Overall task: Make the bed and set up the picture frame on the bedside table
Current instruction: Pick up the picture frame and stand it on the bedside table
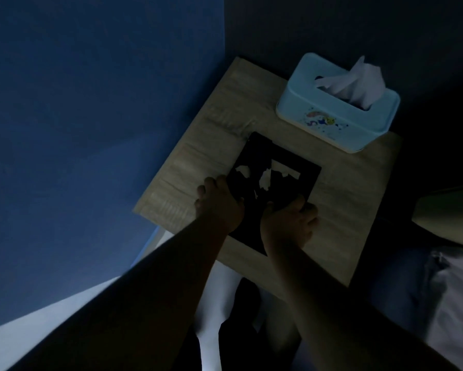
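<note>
The left hand (217, 202) lies on the near left edge of the picture frame (273, 183), fingers curled over that edge and thumb side toward the frame's dark face, so it is closed on the frame. The right hand (289, 223) sits just beside it, to its right, with fingers wrapped around the frame's near right edge and knuckles raised; it too grips the frame. Both forearms reach in from the bottom of the view, and the room is dim, so the fingertips themselves are hard to make out.

The frame extends away from both hands, its far corner pointing beyond the left hand. It is black, with pale torn patches showing in its middle just past the fingers. Whether it lies flat or is slightly tilted off the surface cannot be told in this light. Under the hands and the frame is the tabletop (203, 145), a pale wood-grain bedside surface seen cornerwise.

Beyond the right hand, well apart from the frame, a light blue tissue box (337, 113) stands on the far part of the tabletop, a white tissue (358, 79) sticking up from its slot. To the left of the left hand rises a blue wall (91, 116). To the right of the right hand, pale bedding (444, 210) shows at the view's edge.
</note>
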Action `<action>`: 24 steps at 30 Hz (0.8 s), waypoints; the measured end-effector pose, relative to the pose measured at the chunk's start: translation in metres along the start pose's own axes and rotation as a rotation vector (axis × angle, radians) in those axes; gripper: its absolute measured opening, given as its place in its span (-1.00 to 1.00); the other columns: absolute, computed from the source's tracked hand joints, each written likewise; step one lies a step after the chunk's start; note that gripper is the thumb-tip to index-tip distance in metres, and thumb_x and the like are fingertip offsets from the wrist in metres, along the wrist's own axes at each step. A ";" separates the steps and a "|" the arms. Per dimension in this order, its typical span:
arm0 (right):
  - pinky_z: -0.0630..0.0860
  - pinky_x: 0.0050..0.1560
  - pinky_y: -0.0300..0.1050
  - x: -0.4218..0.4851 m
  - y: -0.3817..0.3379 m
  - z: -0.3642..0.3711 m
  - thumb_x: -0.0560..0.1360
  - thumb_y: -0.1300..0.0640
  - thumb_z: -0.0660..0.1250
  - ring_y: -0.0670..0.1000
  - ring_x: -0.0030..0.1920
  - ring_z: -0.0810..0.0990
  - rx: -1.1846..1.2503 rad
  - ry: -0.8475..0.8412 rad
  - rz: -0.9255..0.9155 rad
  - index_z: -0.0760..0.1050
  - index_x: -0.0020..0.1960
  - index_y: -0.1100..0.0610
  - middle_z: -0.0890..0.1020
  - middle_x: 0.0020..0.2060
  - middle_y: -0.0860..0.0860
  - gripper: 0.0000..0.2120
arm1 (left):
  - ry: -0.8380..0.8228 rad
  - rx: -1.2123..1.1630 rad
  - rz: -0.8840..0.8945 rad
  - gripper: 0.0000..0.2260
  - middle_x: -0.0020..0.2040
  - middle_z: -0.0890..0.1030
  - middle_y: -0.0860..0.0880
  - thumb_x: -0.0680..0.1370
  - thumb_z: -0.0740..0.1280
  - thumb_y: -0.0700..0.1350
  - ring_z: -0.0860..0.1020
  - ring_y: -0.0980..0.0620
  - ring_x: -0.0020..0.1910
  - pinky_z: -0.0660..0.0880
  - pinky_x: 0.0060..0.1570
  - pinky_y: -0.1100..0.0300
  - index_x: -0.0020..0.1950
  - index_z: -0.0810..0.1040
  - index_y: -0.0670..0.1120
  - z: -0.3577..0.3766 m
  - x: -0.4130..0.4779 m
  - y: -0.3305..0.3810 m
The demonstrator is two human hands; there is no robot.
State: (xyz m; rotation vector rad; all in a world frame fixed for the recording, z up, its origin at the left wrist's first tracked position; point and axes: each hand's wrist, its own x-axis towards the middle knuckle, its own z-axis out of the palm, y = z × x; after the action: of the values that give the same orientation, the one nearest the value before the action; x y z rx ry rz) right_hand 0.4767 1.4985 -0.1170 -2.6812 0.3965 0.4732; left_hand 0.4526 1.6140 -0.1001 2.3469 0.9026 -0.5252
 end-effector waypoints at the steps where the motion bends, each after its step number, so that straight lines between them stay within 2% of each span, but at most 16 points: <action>1: 0.30 0.25 0.11 0.001 -0.001 0.000 0.47 -0.07 0.27 0.26 0.31 0.22 0.005 -0.014 0.016 0.06 0.43 0.15 0.18 0.38 0.24 -0.33 | -0.011 -0.009 -0.004 -0.43 0.35 0.25 -0.22 0.53 0.25 0.05 0.25 -0.23 0.30 0.33 0.20 -0.10 0.43 0.13 -0.14 -0.001 0.000 0.001; 7: 0.34 0.22 0.12 0.004 -0.004 -0.002 0.46 -0.07 0.29 0.27 0.31 0.22 0.024 -0.054 0.053 0.03 0.43 0.17 0.18 0.37 0.27 -0.30 | -0.057 -0.079 -0.037 -0.55 0.33 0.27 -0.27 0.56 0.20 -0.05 0.26 -0.24 0.31 0.33 0.22 -0.11 0.38 0.18 -0.21 -0.009 0.004 0.008; 14: 0.33 0.25 0.12 0.004 -0.007 -0.011 0.42 -0.05 0.36 0.28 0.31 0.23 0.141 -0.048 0.076 0.10 0.42 0.18 0.21 0.36 0.26 -0.28 | -0.086 -0.072 -0.074 -0.50 0.33 0.27 -0.24 0.52 0.27 -0.07 0.29 -0.25 0.29 0.33 0.21 -0.13 0.39 0.17 -0.15 -0.023 0.010 0.012; 18: 0.32 0.24 0.13 0.007 -0.009 -0.016 0.49 0.03 0.29 0.30 0.31 0.23 0.209 -0.028 0.110 0.15 0.41 0.19 0.23 0.36 0.27 -0.41 | -0.140 -0.124 -0.047 -0.52 0.31 0.27 -0.24 0.53 0.26 -0.12 0.35 -0.29 0.24 0.40 0.19 -0.14 0.40 0.16 -0.11 -0.031 0.012 0.010; 24: 0.36 0.24 0.14 0.019 -0.011 -0.027 0.56 0.18 0.12 0.35 0.26 0.34 0.443 -0.047 0.228 0.20 0.41 0.15 0.29 0.33 0.31 -0.57 | -0.087 -0.220 0.025 -0.64 0.30 0.32 -0.24 0.56 0.16 -0.21 0.43 -0.28 0.16 0.46 0.15 -0.17 0.37 0.28 -0.09 -0.044 0.019 0.006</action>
State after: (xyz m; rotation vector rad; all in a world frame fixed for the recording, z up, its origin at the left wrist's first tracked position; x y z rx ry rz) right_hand 0.5051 1.4932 -0.0976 -2.2039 0.7076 0.4507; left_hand 0.4770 1.6469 -0.0738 2.1188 0.8446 -0.4879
